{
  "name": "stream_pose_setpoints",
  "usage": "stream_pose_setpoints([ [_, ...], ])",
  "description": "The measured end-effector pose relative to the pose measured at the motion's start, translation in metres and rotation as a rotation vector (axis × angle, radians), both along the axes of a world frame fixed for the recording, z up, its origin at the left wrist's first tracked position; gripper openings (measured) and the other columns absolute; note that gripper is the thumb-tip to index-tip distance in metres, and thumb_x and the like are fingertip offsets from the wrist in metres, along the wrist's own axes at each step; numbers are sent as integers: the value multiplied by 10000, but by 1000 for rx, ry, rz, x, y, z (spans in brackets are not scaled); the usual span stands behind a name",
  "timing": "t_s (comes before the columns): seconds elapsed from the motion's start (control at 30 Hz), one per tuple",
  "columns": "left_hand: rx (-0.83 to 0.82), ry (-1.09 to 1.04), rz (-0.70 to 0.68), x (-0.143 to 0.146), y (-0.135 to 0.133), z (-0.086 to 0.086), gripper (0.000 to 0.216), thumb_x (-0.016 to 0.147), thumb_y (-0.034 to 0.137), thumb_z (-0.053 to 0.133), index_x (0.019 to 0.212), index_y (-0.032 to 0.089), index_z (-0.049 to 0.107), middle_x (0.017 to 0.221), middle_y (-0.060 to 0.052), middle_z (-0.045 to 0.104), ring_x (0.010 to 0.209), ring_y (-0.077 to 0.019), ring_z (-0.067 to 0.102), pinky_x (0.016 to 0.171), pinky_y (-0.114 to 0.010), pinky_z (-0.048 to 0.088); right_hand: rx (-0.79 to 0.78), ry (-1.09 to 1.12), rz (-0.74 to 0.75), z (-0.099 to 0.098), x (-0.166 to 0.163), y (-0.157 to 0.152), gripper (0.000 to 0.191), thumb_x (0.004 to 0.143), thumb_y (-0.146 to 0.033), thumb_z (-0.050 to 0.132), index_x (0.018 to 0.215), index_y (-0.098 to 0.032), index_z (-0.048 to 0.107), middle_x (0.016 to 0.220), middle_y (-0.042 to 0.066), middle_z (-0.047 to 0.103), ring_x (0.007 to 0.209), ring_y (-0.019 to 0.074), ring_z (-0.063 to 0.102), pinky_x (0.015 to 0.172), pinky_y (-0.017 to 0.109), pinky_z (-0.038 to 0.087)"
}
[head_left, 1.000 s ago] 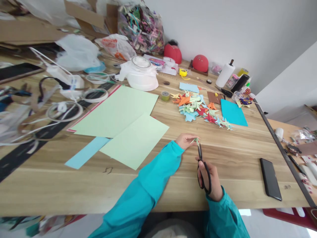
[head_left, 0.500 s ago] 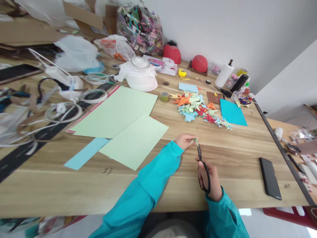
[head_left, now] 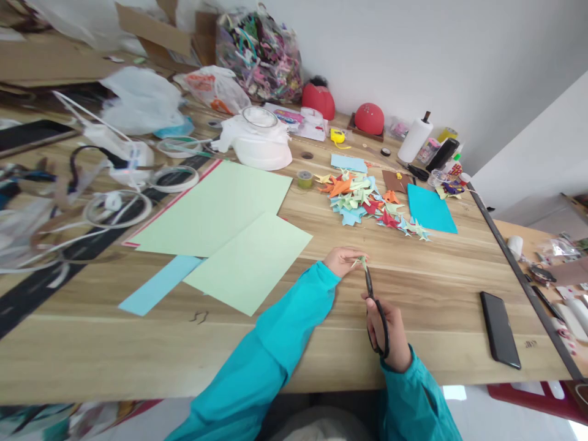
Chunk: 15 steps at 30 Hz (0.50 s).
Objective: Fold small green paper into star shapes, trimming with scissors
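Between the fingertips of my left hand (head_left: 343,261) is a small pale green folded paper piece (head_left: 361,262), too small to make out its full shape. My right hand (head_left: 390,327) grips black-handled scissors (head_left: 379,327), their blades pointing away from me and their tip at the green paper. Beyond my hands lies a heap of folded paper figures (head_left: 362,196) in orange, green, red and blue. To the left, a light green sheet (head_left: 252,263) overlaps a larger green sheet (head_left: 215,211), with a blue paper strip (head_left: 158,286) partly under them.
A black phone (head_left: 500,329) lies at the right. Teal paper (head_left: 432,208) sits beside the heap. Farther back stand a yellow tape measure (head_left: 337,135), a red pincushion (head_left: 369,118) and a white roll (head_left: 415,139). Cables and a power strip (head_left: 131,160) crowd the left side.
Both hands stay almost in place, with the scissors still at the green paper. Only a very slight shift of the view shows.
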<state>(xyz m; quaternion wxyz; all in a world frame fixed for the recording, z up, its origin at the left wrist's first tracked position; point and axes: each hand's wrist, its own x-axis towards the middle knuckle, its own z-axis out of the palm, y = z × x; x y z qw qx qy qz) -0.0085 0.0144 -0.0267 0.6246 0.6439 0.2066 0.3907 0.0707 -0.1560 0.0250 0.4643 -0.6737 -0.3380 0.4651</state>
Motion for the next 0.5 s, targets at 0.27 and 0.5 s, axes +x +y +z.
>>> stream_pose_setpoints([
  [0.27,62,19,3,0,1,-3,316,602,363,706,803,120,704,870,-109,683,805,-194,642,763,-296,526,-7,-13,8,-3,1,-1,575,756,-571,485,1011,-68,597,377,-88,337,271,46,286,260,167,209],
  [0.5,102,49,18,-1,2,-4,305,617,348,698,818,119,704,876,-118,677,814,-199,637,769,-304,520,7,-20,8,-5,1,-1,545,755,-572,489,955,-82,618,374,-83,333,278,49,286,265,170,205],
])
